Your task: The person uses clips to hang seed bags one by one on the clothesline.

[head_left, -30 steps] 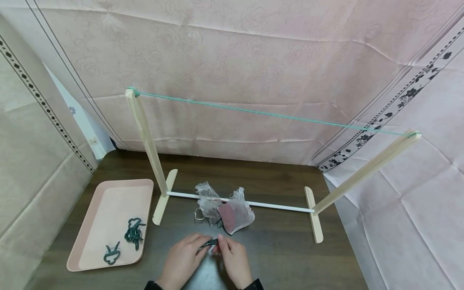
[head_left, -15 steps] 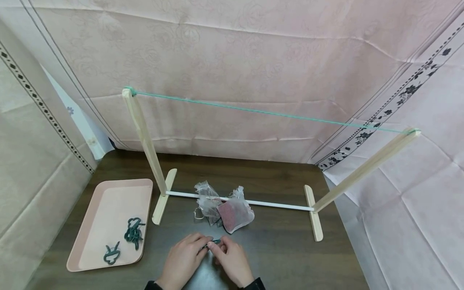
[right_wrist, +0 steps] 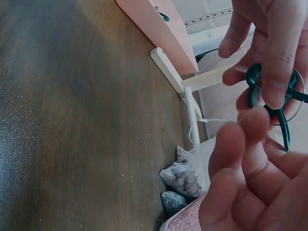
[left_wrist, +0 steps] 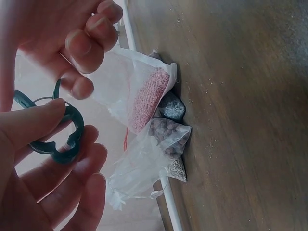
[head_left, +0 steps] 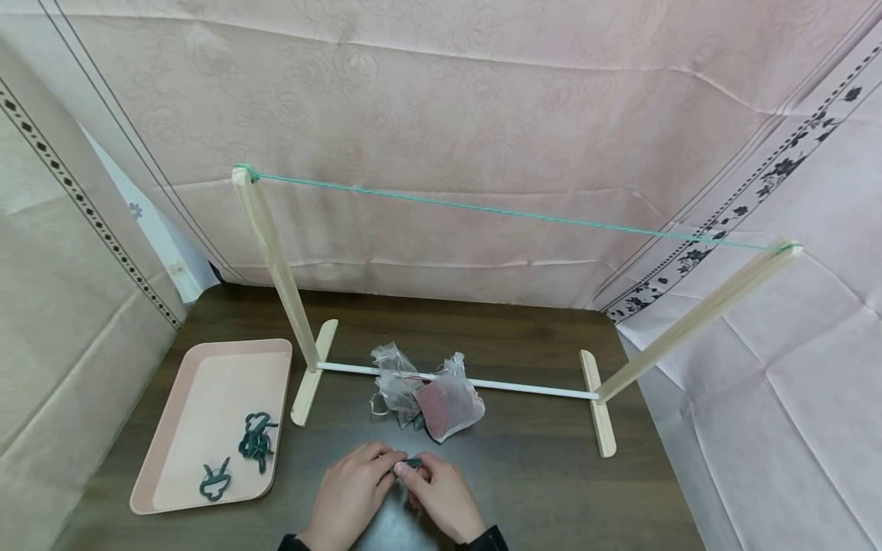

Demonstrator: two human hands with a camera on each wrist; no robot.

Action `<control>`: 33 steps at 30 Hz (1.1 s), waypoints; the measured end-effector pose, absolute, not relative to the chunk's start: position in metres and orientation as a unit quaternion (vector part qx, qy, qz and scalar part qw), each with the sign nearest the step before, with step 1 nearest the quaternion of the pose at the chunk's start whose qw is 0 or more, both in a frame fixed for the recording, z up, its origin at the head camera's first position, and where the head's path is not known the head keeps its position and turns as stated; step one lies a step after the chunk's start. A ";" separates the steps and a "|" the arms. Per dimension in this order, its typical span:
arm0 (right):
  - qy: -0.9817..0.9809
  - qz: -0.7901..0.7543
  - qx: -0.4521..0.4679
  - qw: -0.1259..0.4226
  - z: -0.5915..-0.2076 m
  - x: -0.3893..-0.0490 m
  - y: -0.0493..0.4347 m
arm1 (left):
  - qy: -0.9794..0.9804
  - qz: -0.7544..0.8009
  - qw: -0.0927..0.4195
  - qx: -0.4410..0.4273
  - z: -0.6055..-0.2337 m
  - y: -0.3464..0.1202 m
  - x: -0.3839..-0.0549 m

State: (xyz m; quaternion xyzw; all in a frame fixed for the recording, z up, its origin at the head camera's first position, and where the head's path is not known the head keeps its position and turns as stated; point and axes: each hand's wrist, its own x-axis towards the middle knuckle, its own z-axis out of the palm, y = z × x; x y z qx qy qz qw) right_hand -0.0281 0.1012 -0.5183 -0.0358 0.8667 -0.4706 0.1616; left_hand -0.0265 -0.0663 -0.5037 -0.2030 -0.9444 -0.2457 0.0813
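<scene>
- A pale cloth (head_left: 76, 321) with a dark patterned band hangs at the far left.
- A pink tray (head_left: 207, 390) lies on the dark wooden bench (head_left: 544, 474), with a lone green clip (head_left: 215, 482) and, to its right, a cluster of green clips (head_left: 256, 442).
- The left wooden post (head_left: 278, 268) stands on a flat foot; a green cord (head_left: 441, 203) runs from its top and a white rod (head_left: 530, 389) from its base, both reaching the right-hand post.
- The left hand (head_left: 344, 493) pinches the held clip (left_wrist: 73, 114) between thumb and bent fingers, above the bench, on the near side of the rod; the remaining fingers are loosely curled and apart.
- Sheer bags (head_left: 396, 386) lie in a heap at the rod, just beyond the hands; dark stone-like bits show inside.
- The pink-filled bag (head_left: 444, 409) rests against their right side.
- The right hand (head_left: 444, 501) has its fingers bent close about the held clip's lever; whether they grip it, I cannot tell.
- The right wooden post (head_left: 696, 325) leans outward in view, before a flower-bordered cloth (head_left: 792, 375).
</scene>
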 end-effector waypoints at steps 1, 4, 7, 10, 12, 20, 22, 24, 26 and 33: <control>0.868 -0.469 -0.033 0.162 -0.518 -0.028 0.101 | -0.944 -0.246 0.083 -0.203 -0.503 -0.066 -0.027; 0.871 -0.463 -0.030 0.159 -0.518 -0.027 0.101 | -0.943 -0.249 0.087 -0.203 -0.503 -0.066 -0.026; 0.872 -0.464 -0.031 0.155 -0.519 -0.026 0.101 | -0.942 -0.252 0.086 -0.203 -0.504 -0.067 -0.027; 0.866 -0.475 -0.025 0.154 -0.519 -0.026 0.101 | -0.941 -0.254 0.091 -0.203 -0.505 -0.067 -0.027; 0.854 -0.494 -0.016 0.159 -0.519 -0.026 0.101 | -0.941 -0.256 0.099 -0.200 -0.505 -0.067 -0.027; 0.783 -0.592 0.022 0.190 -0.520 -0.027 0.106 | -0.935 -0.287 0.113 -0.173 -0.505 -0.062 -0.026; 0.763 -0.615 0.038 0.194 -0.521 -0.027 0.108 | -0.928 -0.306 0.130 -0.166 -0.506 -0.062 -0.026; 0.744 -0.636 0.051 0.197 -0.521 -0.027 0.109 | -0.919 -0.325 0.153 -0.162 -0.507 -0.062 -0.026; 0.729 -0.652 0.057 0.199 -0.521 -0.028 0.110 | -0.910 -0.339 0.172 -0.164 -0.508 -0.062 -0.027; 0.685 -0.703 0.030 0.190 -0.501 -0.025 0.109 | -0.887 -0.385 0.190 -0.171 -0.509 -0.062 -0.027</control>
